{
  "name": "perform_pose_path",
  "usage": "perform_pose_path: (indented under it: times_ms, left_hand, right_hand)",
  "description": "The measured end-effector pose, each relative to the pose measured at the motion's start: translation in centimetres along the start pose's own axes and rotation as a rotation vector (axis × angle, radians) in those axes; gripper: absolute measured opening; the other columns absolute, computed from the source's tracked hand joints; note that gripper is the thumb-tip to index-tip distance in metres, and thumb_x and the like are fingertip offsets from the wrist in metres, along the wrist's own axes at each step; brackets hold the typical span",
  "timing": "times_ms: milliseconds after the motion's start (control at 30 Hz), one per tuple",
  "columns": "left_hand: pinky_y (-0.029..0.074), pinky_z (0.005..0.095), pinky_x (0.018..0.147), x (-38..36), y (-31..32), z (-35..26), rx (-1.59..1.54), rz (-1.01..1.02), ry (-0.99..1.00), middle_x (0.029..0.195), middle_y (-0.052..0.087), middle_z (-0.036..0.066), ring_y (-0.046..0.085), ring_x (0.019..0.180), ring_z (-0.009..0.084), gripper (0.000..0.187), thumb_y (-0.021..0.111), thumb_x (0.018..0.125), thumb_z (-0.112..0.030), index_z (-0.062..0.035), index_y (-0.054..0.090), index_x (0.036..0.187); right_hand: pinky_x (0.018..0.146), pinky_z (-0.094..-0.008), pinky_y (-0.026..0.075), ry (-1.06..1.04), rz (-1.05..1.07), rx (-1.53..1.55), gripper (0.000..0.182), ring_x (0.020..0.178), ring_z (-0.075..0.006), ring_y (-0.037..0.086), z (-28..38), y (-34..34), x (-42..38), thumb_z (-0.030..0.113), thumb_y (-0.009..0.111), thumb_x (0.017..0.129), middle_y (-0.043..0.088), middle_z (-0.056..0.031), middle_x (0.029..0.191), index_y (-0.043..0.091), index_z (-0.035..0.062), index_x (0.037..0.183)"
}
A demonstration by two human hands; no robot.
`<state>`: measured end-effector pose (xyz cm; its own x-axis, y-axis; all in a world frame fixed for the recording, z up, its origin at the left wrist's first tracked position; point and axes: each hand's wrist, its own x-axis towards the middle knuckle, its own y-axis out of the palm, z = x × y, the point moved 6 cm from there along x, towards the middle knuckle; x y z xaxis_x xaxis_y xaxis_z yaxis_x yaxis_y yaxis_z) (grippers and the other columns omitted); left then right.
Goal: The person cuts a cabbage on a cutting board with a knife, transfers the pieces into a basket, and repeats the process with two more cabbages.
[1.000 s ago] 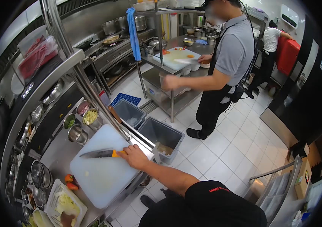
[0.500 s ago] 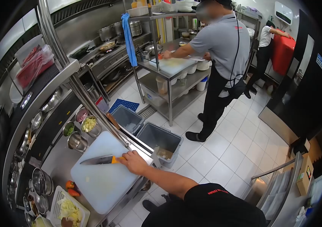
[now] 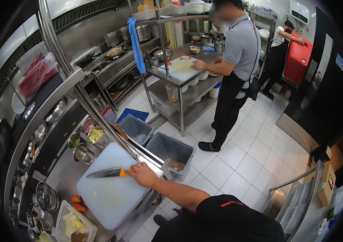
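My right hand (image 3: 142, 174) is closed around the orange handle of a knife (image 3: 106, 173). The blade points left and lies over the upper part of a white cutting board (image 3: 113, 199). Two orange-red peppers (image 3: 78, 203) sit against the board's left edge. Beside them, a white basket (image 3: 92, 227) holds cut pale green vegetables. Metal containers stand above the board: one with pale yellow pieces (image 3: 96, 136), one with chopped greens (image 3: 74, 140) and an empty-looking one (image 3: 83, 154). My left hand is out of view.
Two grey bins (image 3: 170, 151) stand beyond the counter. A person in a grey shirt (image 3: 242, 46) works at a steel table (image 3: 159, 72) with a cutting board. Farther back, another person (image 3: 278, 42) handles a red container (image 3: 298, 60). A metal post and shelf (image 3: 68, 82) rise at the left.
The grey-shirted person has drawn the arms in and turned slightly. The person at the back has shifted, and the red container is tilted differently. My right hand has barely moved.
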<state>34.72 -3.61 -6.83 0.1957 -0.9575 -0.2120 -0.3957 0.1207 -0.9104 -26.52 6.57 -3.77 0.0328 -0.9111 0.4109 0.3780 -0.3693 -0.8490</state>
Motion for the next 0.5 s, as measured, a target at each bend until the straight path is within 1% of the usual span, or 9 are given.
perform_pose_path:
  times_ms: [67,167,233,300,333,400,433,467,500]
  left_hand:
    - [0.053,0.0374,0.088,1.1,-2.7,1.9,0.080,0.003,0.008,0.116,0.067,0.021,0.065,0.101,0.0296,0.078,0.083,0.069,-0.018,0.0023,0.053,0.138]
    - [0.053,0.0375,0.087,2.3,-7.1,2.7,0.489,0.072,0.125,0.115,0.067,0.021,0.065,0.100,0.0296,0.077,0.083,0.069,-0.018,0.0022,0.054,0.137]
    - [0.051,0.0380,0.085,-1.6,-10.1,-3.6,0.420,-0.026,0.253,0.099,0.070,0.018,0.065,0.092,0.0279,0.050,0.079,0.081,-0.032,0.0041,0.065,0.113]
    - [0.051,0.0390,0.079,-7.1,-12.8,-12.1,-0.090,-0.228,0.435,0.083,0.068,0.010,0.062,0.081,0.0251,0.038,0.074,0.088,-0.036,-0.0002,0.066,0.100]
    - [0.053,0.0384,0.083,-8.5,-12.2,-14.6,-0.465,-0.076,0.502,0.098,0.065,0.013,0.063,0.089,0.0250,0.049,0.082,0.081,-0.030,-0.0022,0.059,0.113]
    - [0.056,0.0386,0.084,-13.9,-11.9,-23.0,-1.068,0.197,0.802,0.110,0.060,0.014,0.062,0.093,0.0225,0.062,0.087,0.077,-0.031,-0.0068,0.051,0.121]
    - [0.057,0.0393,0.080,-17.7,-12.3,-29.2,-1.289,0.317,1.051,0.105,0.058,0.011,0.060,0.090,0.0200,0.057,0.086,0.081,-0.038,-0.0095,0.050,0.115]
    - [0.059,0.0469,0.082,-19.8,-12.4,-33.5,-1.472,0.519,1.143,0.110,0.055,0.011,0.062,0.100,0.0281,0.066,0.088,0.078,-0.040,-0.0097,0.049,0.123]
    - [0.058,0.0530,0.085,-21.6,-12.3,-37.7,-1.582,0.832,1.244,0.126,0.051,0.015,0.061,0.114,0.0376,0.085,0.089,0.077,-0.038,-0.0114,0.041,0.142]
  right_hand:
    - [0.098,-0.0390,0.038,-0.012,-0.012,0.004,0.048,0.109,-0.0231,0.054,0.1,0.0,-0.1,0.009,0.052,0.091,0.060,-0.0055,0.111,0.060,0.0176,0.138]
    - [0.097,-0.0389,0.038,-0.013,-0.021,0.008,0.048,0.109,-0.0234,0.054,0.0,-0.1,-0.2,0.010,0.053,0.091,0.060,-0.0058,0.112,0.060,0.0177,0.138]
    - [0.097,-0.0389,0.038,-0.009,-0.024,0.008,0.048,0.109,-0.0235,0.054,0.0,0.0,-0.1,0.010,0.053,0.091,0.060,-0.0059,0.112,0.060,0.0178,0.138]
    - [0.097,-0.0389,0.038,-0.011,-0.010,0.005,0.048,0.110,-0.0234,0.054,0.1,-0.1,-0.2,0.010,0.052,0.091,0.061,-0.0060,0.113,0.060,0.0178,0.138]
    - [0.097,-0.0391,0.038,-0.010,-0.010,-0.002,0.047,0.110,-0.0235,0.054,-0.1,-0.2,0.0,0.010,0.052,0.092,0.061,-0.0061,0.113,0.060,0.0178,0.138]
    - [0.097,-0.0394,0.038,-0.012,0.003,-0.003,0.047,0.110,-0.0236,0.054,0.0,0.1,0.0,0.011,0.051,0.092,0.061,-0.0062,0.114,0.060,0.0178,0.138]
    - [0.096,-0.0400,0.039,-0.008,-0.012,-0.013,0.047,0.110,-0.0241,0.055,0.2,0.4,-0.4,0.011,0.050,0.093,0.061,-0.0066,0.114,0.060,0.0177,0.138]
    - [0.096,-0.0406,0.039,-0.015,-0.028,-0.028,0.046,0.109,-0.0246,0.055,0.1,0.6,-0.5,0.011,0.050,0.093,0.062,-0.0070,0.113,0.060,0.0176,0.138]
    - [0.096,-0.0412,0.039,-0.041,-0.046,-0.046,0.046,0.108,-0.0251,0.056,0.0,0.2,0.1,0.011,0.049,0.093,0.062,-0.0074,0.113,0.060,0.0176,0.138]
